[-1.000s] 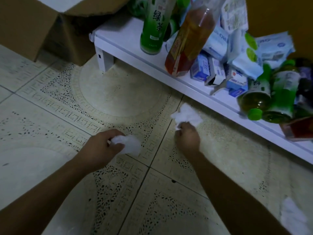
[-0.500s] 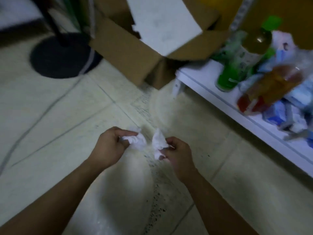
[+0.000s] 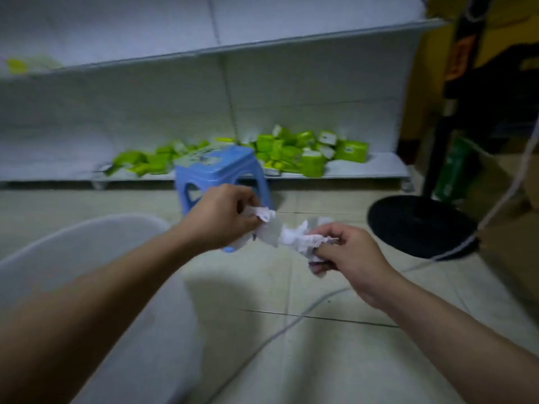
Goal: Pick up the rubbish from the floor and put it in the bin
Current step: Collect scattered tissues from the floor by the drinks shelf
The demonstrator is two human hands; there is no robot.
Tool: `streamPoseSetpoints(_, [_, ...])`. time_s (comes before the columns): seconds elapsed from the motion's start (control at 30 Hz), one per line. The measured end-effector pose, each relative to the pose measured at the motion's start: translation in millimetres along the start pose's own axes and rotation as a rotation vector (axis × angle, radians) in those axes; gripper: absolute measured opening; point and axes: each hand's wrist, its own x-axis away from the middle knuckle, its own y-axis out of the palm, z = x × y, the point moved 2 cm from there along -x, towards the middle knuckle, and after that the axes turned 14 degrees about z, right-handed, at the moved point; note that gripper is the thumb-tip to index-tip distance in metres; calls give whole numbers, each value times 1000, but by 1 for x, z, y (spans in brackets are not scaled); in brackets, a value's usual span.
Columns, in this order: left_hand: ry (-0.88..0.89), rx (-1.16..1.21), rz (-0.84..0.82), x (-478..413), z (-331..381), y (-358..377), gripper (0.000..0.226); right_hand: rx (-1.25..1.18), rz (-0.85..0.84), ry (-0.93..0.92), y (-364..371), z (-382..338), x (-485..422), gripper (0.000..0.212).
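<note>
Pale translucent plastic bin [image 3: 87, 258] sits low-left, w/ left hand [image 3: 221, 217] nearer it, pinching a crumpled white tissue [image 3: 265, 228] that touches the second crumpled tissue [image 3: 303, 243] gripped by right hand [image 3: 353, 258], both right of bin.

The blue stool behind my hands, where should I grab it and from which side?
Judging by its shape, hook fingers into the oval cutout in the blue stool side facing you, from the front. The seat is wide and flat, so it offers less hold.
</note>
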Motion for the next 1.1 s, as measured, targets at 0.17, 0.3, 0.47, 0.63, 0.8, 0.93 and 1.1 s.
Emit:
streamPoseSetpoints(0.17, [27, -262, -38, 36, -98, -97, 27, 87, -251, -103, 132, -39, 15, 15])
streamPoseSetpoints(0.3, [-96, -312, -63, 66, -169, -134, 32, 393, -305, -379, 219, -45, 35, 20])
streamPoseSetpoints(0.47, [-231, -315, -244, 116, -236, -133, 47, 987, -593, -756, 293, -21, 53, 28])
streamPoseSetpoints(0.63, [-58, -210, -22, 124, -216, -122, 48, 1087, -521, -762, 280, -9, 45, 28])
streamPoseSetpoints(0.8, [243, -30, -126, 110, -130, -50, 48, 1236, -388, -764, 194, 1, 42, 44])
streamPoseSetpoints(0.93, [363, -3, -280, 121, -74, 31, 66, 1382, -306, -540, 94, 27, 62, 64])
streamPoseSetpoints(1.1, [341, 36, -526, 169, -41, 134, 62, 1485, -282, -278, -21, 98, 126, 74])
